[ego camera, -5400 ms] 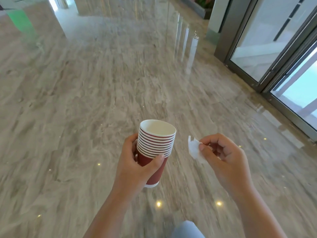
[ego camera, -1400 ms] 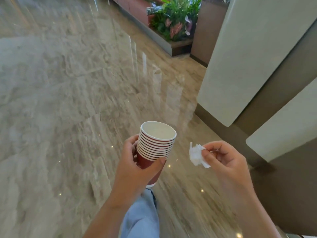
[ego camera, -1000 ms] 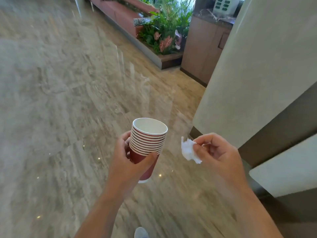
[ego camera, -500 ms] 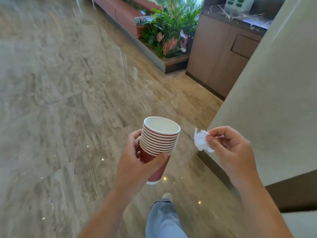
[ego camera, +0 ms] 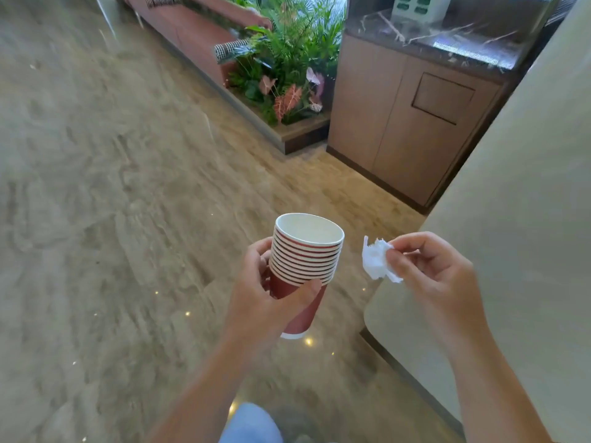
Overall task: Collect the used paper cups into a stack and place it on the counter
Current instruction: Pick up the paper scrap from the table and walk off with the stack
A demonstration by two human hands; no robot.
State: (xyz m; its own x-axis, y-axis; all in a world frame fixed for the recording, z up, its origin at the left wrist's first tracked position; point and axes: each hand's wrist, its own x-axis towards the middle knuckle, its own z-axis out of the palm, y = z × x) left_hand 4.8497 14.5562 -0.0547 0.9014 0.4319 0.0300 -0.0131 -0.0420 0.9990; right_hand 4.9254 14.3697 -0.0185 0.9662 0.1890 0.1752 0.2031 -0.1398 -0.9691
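Low in front of the person, the left hand [ego camera: 268, 302] is raised with its forearm reaching up from below, and its grip is wrapped around the lower half of a stack of paper cups [ego camera: 303, 270]. The thumb presses across the near side of the red wall, and the other fingers curl round the far side, so the stack stands nearly upright, tipped a little to the left at its mouth. I count about ten white rims nested one above the other; the lowest ones sit tight together, so the exact number is hard to tell. Only one red cup body shows below them, ending in a white base just under the grip.

Just right of the stack, apart from it, the right hand [ego camera: 438, 276] is held at the same height with its fingers bent inward. Its grip pinches one crumpled white tissue [ego camera: 377, 260] between thumb and forefinger, with the paper sticking out toward the cups.

Well beyond both hands stands one desk [ego camera: 447, 36] with a dark marbled top and brown cabinet fronts, and a planter [ego camera: 287, 68] of green and pink leaves sits just left of it. Polished stone floor [ego camera: 112, 203] lies under everything, and a pale curved wall [ego camera: 527, 203] rises close behind the right hand.
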